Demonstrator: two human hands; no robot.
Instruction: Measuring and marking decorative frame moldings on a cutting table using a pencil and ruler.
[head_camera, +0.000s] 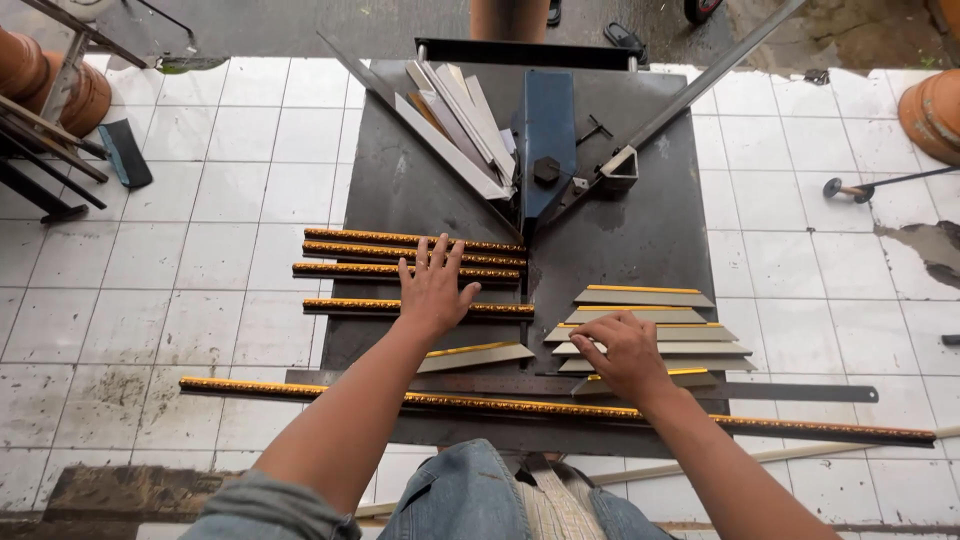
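Head view: one camera looks straight down at a dark metal table set on white floor tiles.
Left hand: lies flat with fingers spread open, palm down on the gold-trimmed strips at centre-left of the frame; it grips nothing.
Right hand: fingers are curled down onto the stack of mitred pieces at centre-right, pinching an edge of one piece, though which one cannot be told.
Long moulding: spans the lower frame, lying across the table's near edge in front of both hands.
Ruler: lies flat just above the moulding, partly under the right hand.
Cutter: blue body at top centre, well apart from both hands, with pale offcuts at its left.
Doing it well: judged from this, keeping the left palm flat steadies the strips while the right lifts one piece cleanly, without disturbing the stack.
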